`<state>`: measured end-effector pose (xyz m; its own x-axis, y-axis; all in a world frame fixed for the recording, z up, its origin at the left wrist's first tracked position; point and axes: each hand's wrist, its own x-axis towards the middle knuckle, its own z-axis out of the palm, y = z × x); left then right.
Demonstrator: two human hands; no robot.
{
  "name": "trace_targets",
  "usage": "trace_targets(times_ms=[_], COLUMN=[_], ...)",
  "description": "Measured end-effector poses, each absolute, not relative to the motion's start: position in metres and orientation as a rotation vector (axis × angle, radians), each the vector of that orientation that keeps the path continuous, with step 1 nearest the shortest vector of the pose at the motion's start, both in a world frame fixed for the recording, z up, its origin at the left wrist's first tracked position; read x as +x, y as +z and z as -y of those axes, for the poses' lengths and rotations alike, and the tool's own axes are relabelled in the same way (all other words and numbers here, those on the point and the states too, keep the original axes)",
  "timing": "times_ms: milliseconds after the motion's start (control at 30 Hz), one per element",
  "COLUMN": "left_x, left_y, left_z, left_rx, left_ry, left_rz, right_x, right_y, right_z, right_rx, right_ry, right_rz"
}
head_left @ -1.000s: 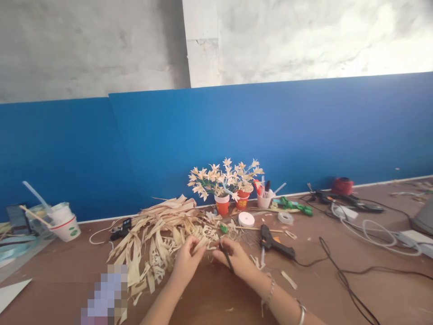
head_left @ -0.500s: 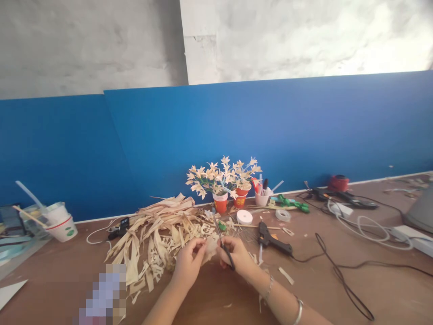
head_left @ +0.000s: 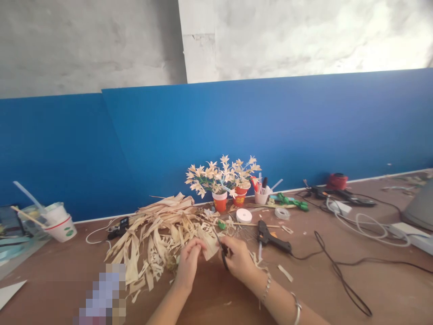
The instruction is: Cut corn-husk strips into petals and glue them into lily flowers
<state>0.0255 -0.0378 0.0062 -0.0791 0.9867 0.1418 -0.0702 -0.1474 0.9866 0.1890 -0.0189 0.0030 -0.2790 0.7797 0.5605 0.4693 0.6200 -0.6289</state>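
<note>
My left hand [head_left: 190, 264] pinches a pale piece of dried husk [head_left: 208, 243] between thumb and fingers. In my right hand [head_left: 237, 257] are dark-handled scissors [head_left: 223, 253], their blades pointing up and left beside the husk piece's right edge. A large heap of dried husks [head_left: 158, 230] lies behind and to the left of my hands. Beyond them stand pale star-shaped flowers [head_left: 213, 174] in red and white cups [head_left: 220, 203]. A white tape roll [head_left: 244, 216] and a black glue gun [head_left: 272, 239] lie to the right.
Cables [head_left: 334, 266] loop across the right of the brown table [head_left: 304, 293]. A cup of pens [head_left: 261, 197], a clear tape roll [head_left: 282, 213] and green pieces [head_left: 297, 204] are near the blue partition [head_left: 270, 126]. Stacked cups [head_left: 62, 225] stand at the left.
The husk piece shows more fully, spread between my hands. My right hand with the scissors has shifted slightly right, and my left hand has moved a little left.
</note>
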Motion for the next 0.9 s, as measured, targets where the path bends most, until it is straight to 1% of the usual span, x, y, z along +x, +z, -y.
trace_targets(times_ms=[100,267,400,600,700,900], left_x=[0.033,0.034,0.03,0.032,0.034,0.031], left_y=[0.006,0.006,0.006,0.001,0.003,0.004], left_z=[0.038,0.035,0.034,0.034,0.035,0.034], left_rx=[0.871,0.538,0.597,0.821,0.753,0.537], left_ry=[1.402,1.385,1.254,1.247,1.252,1.26], left_rz=[-1.059,-0.897,-0.866,-1.017,-1.004,-0.799], right_x=[0.19,0.19,0.19,0.191,0.189,0.18], right_y=[0.0,-0.004,-0.003,0.001,0.004,0.004], right_z=[0.017,0.014,0.013,0.018,0.023,0.03], right_rx=[-0.972,-0.943,-0.957,-0.895,-0.791,-0.689], right_ry=[0.275,0.197,0.219,0.17,0.174,0.252], right_rz=[2.011,2.059,2.019,1.984,2.076,2.27])
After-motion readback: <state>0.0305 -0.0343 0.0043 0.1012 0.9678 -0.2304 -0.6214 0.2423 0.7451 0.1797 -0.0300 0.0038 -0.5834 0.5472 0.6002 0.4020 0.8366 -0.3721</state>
